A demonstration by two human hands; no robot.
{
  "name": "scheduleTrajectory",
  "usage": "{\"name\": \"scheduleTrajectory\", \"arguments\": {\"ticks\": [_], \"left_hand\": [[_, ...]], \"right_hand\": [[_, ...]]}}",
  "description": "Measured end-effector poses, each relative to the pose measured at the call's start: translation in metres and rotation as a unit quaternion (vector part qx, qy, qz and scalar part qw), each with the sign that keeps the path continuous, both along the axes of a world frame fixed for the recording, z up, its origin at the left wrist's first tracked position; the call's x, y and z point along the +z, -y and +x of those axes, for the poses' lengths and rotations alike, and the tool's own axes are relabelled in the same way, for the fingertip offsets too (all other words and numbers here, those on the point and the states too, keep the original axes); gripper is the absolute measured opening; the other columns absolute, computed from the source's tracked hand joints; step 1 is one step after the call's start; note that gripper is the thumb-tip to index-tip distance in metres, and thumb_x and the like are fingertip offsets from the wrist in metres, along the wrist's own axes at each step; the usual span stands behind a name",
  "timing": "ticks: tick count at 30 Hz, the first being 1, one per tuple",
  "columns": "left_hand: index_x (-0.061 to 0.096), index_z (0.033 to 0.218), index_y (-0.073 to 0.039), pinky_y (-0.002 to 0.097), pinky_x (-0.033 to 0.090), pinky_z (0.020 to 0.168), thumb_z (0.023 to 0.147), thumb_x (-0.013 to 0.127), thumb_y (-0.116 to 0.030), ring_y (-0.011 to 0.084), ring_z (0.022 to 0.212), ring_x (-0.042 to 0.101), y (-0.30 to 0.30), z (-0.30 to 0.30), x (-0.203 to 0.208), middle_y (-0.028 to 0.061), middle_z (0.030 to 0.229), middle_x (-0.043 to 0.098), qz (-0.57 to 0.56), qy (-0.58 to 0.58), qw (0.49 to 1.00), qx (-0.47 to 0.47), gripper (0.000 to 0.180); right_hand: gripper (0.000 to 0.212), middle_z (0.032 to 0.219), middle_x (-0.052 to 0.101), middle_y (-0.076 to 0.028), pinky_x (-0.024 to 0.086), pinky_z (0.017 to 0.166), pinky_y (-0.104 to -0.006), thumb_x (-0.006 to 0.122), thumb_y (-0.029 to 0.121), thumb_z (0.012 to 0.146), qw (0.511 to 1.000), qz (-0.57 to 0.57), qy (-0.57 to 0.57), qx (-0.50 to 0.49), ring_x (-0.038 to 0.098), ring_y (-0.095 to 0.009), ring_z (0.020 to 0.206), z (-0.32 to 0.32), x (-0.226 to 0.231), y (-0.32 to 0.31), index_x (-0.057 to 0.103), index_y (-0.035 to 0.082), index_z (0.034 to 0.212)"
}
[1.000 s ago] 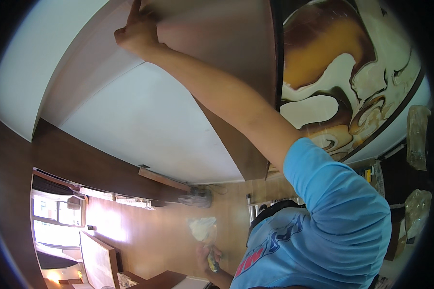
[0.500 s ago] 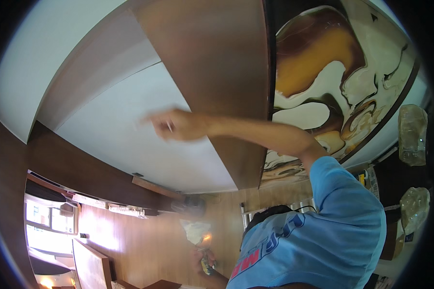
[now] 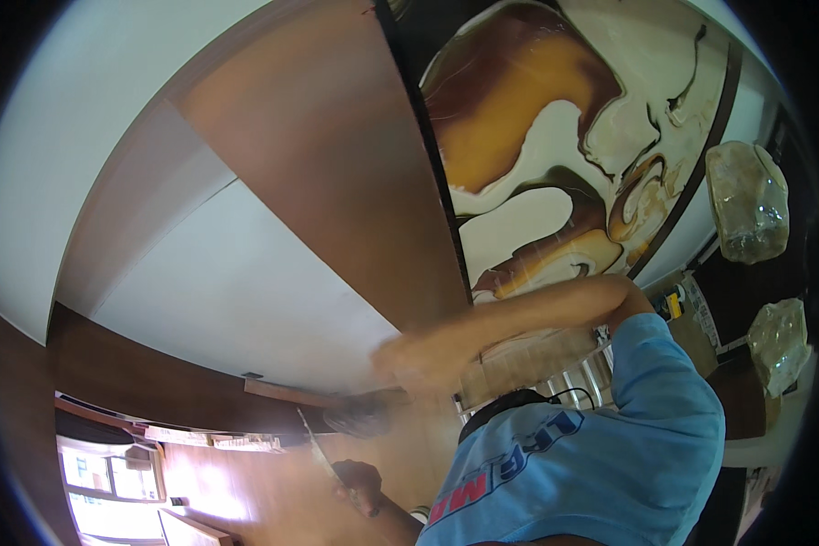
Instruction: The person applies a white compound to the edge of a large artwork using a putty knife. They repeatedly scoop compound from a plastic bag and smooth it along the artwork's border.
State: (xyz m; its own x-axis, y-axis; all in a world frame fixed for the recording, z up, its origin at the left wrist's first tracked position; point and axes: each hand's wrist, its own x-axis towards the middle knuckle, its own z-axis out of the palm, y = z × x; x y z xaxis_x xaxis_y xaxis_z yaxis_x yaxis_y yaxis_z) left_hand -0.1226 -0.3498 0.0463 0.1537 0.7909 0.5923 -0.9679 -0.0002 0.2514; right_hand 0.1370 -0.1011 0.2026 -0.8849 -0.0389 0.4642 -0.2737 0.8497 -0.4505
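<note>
Nearest of all, a light-blue shirt with printing across its front spreads below and right of the brown panel, its right sleeve pushed out by a bent arm. The right hand shows as a blur across the brown panel's lower tip; I cannot tell whether it grips anything or touches the surface behind. Farther below that panel, and a little to its left, the left hand is closed around the near end of a thin flat tool, seen almost edge-on, its pale blade slanting up and left. A white panel adjoins the brown one along its left edge; a glossy panel swirled in cream, amber and dark brown borders its right. Well right of it are two translucent, rock-like lumps. Below it, beyond the arm, stand metal rungs over a wooden floor, and far down to its left a bright window.
</note>
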Motion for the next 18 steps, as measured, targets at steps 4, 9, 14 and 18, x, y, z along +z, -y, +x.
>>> {"name": "scheduleTrajectory", "arguments": {"ticks": [4,9,14,18], "left_hand": [[0.059,0.100,0.006,0.0282,0.050,0.033,0.099,0.061,-0.016,0.0180,0.035,0.058,0.014,-0.011,0.003,0.0197,0.057,0.065,-0.028,-0.090,0.996,0.005,0.023],[0.057,0.106,0.007,0.0284,0.046,0.030,0.099,0.059,-0.018,0.0176,0.035,0.057,0.029,-0.006,-0.009,0.0183,0.057,0.064,-0.045,-0.117,0.992,0.026,0.026],[0.057,0.100,0.009,0.0292,0.045,0.032,0.097,0.059,-0.021,0.0190,0.036,0.056,0.060,0.015,-0.013,0.0187,0.059,0.064,-0.153,-0.085,0.974,0.147,0.029],[0.058,0.079,0.008,0.0297,0.047,0.036,0.094,0.061,-0.026,0.0222,0.039,0.057,0.068,0.019,-0.013,0.0191,0.057,0.061,-0.161,-0.068,0.974,0.146,0.037]], "right_hand": [[0.074,0.102,0.059,-0.005,0.051,0.082,-0.0317,0.054,0.006,0.098,0.952,-0.174,-0.155,-0.198,0.057,-0.014,0.087,-0.003,0.068,-0.080,0.023,0.010,0.165],[0.093,0.103,0.063,-0.008,0.052,0.081,-0.0305,0.060,0.010,0.092,0.822,-0.077,-0.395,-0.403,0.062,-0.018,0.088,-0.013,0.178,-0.179,0.005,-0.003,0.166],[0.106,0.092,0.062,-0.014,0.058,0.081,-0.0425,0.063,0.007,0.092,0.807,-0.104,-0.400,-0.421,0.067,-0.029,0.087,-0.010,0.224,-0.210,-0.015,-0.006,0.163],[0.104,0.095,0.061,-0.011,0.055,0.090,-0.0438,0.065,0.009,0.095,0.755,0.000,-0.449,-0.478,0.064,-0.028,0.090,-0.019,0.230,-0.231,-0.011,-0.007,0.164]]}}
